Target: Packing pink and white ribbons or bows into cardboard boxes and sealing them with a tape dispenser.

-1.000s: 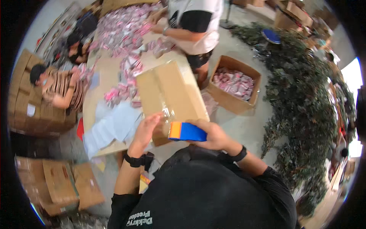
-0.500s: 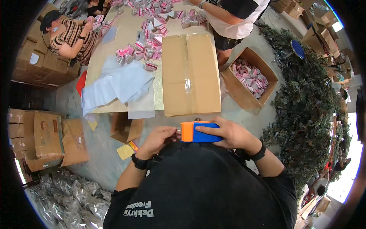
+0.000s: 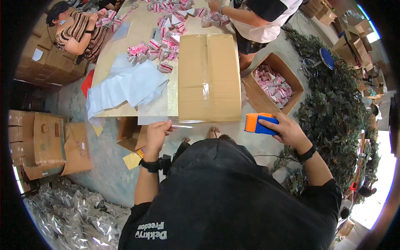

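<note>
A closed cardboard carton lies at the near edge of the table, with shiny transparent tape running along its middle seam. My right hand, just off the carton's near right corner, grips an orange and blue tape dispenser. On the other side my left hand pinches the loose end of a transparent tape strip between thumb and fingers. The strip stretches from there along the carton's near edge toward the dispenser; part of it is too faint to follow.
White sheets and several pink-and-white packets cover the table. An open carton of packets stands at right, beside artificial greenery. Co-workers stand at the far side and left. Silver bags lie lower left.
My hands have moved apart and forward to the carton's near edge. The dispenser has gone right with my right hand, and a tape strip is now drawn out between the hands.
</note>
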Action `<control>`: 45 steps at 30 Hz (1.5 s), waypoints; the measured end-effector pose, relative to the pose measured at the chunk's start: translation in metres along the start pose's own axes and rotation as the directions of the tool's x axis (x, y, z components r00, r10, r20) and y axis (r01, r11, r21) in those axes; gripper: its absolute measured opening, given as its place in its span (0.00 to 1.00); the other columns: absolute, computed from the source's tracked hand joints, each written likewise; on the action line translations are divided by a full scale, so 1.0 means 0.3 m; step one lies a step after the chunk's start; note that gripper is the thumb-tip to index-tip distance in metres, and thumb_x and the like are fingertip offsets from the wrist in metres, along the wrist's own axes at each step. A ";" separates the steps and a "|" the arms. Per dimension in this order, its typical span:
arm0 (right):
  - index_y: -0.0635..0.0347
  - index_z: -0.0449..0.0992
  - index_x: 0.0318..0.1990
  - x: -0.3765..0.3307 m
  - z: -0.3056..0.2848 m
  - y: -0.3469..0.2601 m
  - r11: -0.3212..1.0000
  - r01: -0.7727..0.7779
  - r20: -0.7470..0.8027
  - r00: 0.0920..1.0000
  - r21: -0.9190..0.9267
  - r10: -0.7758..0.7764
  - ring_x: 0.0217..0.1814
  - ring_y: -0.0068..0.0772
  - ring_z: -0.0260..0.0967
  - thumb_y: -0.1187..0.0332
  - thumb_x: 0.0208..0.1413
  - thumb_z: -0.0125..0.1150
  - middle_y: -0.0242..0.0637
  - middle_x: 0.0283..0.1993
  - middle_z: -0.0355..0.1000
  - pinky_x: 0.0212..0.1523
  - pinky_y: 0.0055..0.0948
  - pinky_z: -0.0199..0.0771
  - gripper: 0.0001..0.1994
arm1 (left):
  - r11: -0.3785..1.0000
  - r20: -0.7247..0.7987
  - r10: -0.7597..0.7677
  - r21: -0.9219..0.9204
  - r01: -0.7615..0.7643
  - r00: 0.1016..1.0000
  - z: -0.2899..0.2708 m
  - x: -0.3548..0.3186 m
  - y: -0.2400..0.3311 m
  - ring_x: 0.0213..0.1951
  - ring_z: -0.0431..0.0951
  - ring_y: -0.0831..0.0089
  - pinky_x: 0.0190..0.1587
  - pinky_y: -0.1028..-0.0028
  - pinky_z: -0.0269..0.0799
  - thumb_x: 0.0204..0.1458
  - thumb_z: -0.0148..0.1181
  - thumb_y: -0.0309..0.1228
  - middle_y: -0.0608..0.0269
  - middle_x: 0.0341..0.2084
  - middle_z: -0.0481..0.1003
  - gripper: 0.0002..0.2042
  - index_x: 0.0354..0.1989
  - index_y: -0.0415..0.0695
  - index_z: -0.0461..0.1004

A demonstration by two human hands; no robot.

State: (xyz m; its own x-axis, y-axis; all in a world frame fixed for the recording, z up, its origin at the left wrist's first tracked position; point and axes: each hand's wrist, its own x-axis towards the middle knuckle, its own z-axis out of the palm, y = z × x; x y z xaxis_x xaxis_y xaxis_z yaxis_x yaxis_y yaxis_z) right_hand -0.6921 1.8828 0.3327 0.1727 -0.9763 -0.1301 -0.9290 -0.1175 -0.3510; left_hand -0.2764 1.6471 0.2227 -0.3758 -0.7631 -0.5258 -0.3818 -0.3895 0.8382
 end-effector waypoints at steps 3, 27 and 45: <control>0.33 0.67 0.67 -0.010 0.066 0.050 0.996 -0.072 0.059 0.996 0.047 0.069 0.45 0.49 0.69 0.74 0.43 0.69 0.43 0.43 0.67 0.47 0.42 0.73 0.39 | 0.997 0.019 -0.043 -0.070 0.044 0.999 0.076 0.031 -0.030 0.35 0.79 0.74 0.39 0.74 0.71 0.62 0.59 0.40 0.60 0.32 0.82 0.15 0.34 0.39 0.82; 0.32 0.68 0.67 0.045 0.321 -0.007 0.874 -0.074 -0.035 0.994 0.481 0.103 0.43 0.52 0.72 0.67 0.45 0.72 0.46 0.43 0.68 0.47 0.42 0.77 0.38 | 0.674 -0.307 0.599 0.691 -0.260 0.739 0.257 0.144 0.160 0.45 0.78 0.42 0.46 0.54 0.73 0.60 0.56 0.41 0.42 0.44 0.78 0.21 0.55 0.39 0.70; 0.33 0.69 0.66 0.139 0.267 -0.053 0.843 -0.155 0.079 0.988 0.515 0.133 0.40 0.54 0.75 0.65 0.43 0.69 0.48 0.41 0.70 0.42 0.46 0.80 0.36 | 0.119 0.233 0.615 0.917 -0.381 0.754 0.515 0.010 0.206 0.71 0.50 0.38 0.69 0.41 0.44 0.56 0.52 0.60 0.34 0.69 0.53 0.43 0.72 0.39 0.54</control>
State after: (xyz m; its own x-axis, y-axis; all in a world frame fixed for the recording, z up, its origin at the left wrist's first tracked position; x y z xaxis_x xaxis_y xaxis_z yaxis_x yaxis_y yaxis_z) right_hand -0.6440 1.8585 0.2586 0.0727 -0.9659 -0.2485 -0.6412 0.1456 -0.7534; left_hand -0.4317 1.7003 0.2505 -0.7149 -0.6940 0.0851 -0.6763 0.7173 0.1678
